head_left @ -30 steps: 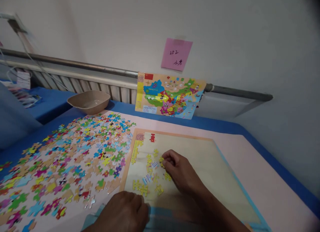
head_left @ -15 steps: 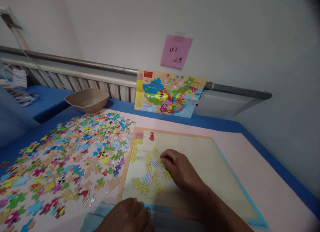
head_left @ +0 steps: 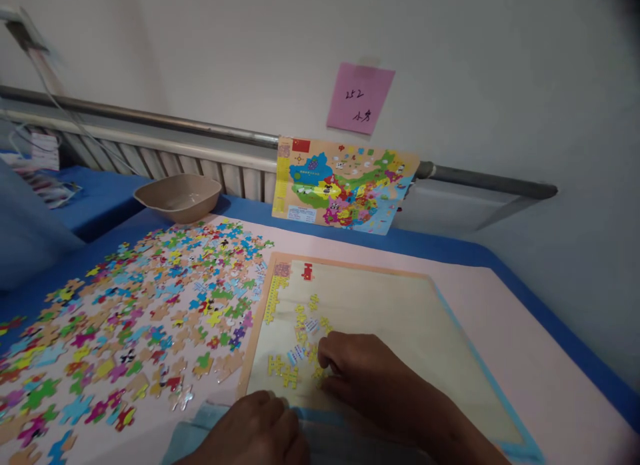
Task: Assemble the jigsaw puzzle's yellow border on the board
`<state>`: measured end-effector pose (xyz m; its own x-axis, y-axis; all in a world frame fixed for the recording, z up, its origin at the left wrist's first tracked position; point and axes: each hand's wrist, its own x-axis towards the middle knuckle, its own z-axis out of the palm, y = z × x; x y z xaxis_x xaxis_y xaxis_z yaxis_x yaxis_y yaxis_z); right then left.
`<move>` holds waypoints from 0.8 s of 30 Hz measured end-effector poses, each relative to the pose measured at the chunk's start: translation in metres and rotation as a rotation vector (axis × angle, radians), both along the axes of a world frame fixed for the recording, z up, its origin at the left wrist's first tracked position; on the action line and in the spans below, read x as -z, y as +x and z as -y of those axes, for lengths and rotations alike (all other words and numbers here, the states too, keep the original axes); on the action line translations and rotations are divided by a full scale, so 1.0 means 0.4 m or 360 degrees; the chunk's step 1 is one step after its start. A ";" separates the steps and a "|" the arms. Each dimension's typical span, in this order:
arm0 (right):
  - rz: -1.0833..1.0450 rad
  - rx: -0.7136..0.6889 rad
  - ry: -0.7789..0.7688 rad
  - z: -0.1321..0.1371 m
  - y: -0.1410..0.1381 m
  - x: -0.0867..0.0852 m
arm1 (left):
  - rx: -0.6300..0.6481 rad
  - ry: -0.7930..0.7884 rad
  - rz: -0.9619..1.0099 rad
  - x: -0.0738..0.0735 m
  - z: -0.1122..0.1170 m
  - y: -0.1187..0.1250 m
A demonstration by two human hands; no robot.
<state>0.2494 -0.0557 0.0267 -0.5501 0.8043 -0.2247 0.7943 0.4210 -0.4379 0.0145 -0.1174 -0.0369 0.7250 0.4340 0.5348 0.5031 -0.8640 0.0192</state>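
My right hand [head_left: 357, 378] is bent low over the puzzle board [head_left: 400, 338], its thumb and index fingertips closing around a yellow puzzle piece [head_left: 319, 373]. Other yellow pieces [head_left: 289, 377] and white-and-blue lettered pieces [head_left: 297, 353] lie loose just left of these fingers. Along the board's left border, a strip of yellow pieces [head_left: 271, 301] sits below a patterned corner. A red piece [head_left: 307, 271] lies near the top. My left hand [head_left: 260, 425] rests at the board's near left corner with curled fingers; its fingertips and anything under them are hidden.
Many loose colourful puzzle pieces [head_left: 165, 298] spread over the left of the table. Behind them stands a beige bowl [head_left: 180, 201]. A printed map picture [head_left: 345, 185] leans against the rail [head_left: 225, 133], and a pink note [head_left: 361, 98] hangs on the wall.
My right hand has moved down and nearer across the board, from the upper yellow pieces to a lower one. My left hand has hardly moved. The camera view has shifted slightly.
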 end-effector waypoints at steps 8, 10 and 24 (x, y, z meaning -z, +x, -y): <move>0.0018 -0.0033 0.0071 0.005 -0.004 0.014 | 0.0011 0.0005 -0.0041 0.024 -0.001 0.000; 0.0052 -0.0025 0.0058 0.008 -0.007 0.011 | -0.0016 -0.0002 0.0004 0.037 -0.002 0.001; -0.0033 -0.0062 0.0154 0.012 -0.013 0.028 | -0.0102 -0.0022 -0.0071 0.131 -0.017 -0.012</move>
